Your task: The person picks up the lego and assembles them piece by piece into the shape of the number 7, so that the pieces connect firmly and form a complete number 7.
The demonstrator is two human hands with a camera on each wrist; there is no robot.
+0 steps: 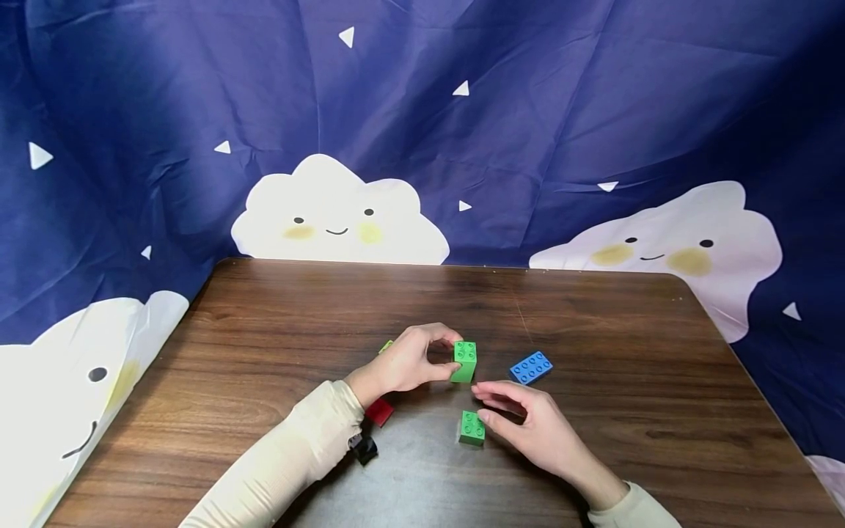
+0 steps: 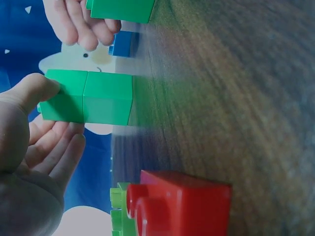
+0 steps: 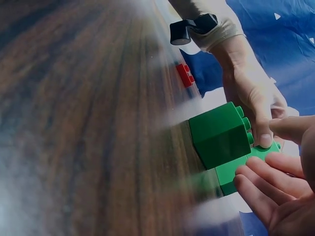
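Note:
My left hand point(image 1: 408, 359) pinches the upper of two stacked green bricks point(image 2: 108, 98) between thumb and fingers. The stack stands upright, its base at the tabletop. Nearer the front edge, a single green brick point(image 1: 472, 433) sits on the table with its studs up. My right hand point(image 1: 536, 427) hovers just right of that brick, thumb and fingers spread and loosely bent. In the right wrist view the single brick point(image 3: 220, 137) lies off the fingertips, not gripped; whether the thumb touches it, I cannot tell.
A blue brick point(image 1: 531, 367) lies right of the stack on the brown wooden table point(image 1: 634, 352). A red brick point(image 1: 379, 412) sits under the left wrist, and a lime-green brick point(image 1: 386, 345) is partly hidden behind the left hand. A blue cloud-print cloth point(image 1: 502, 147) hangs behind the table.

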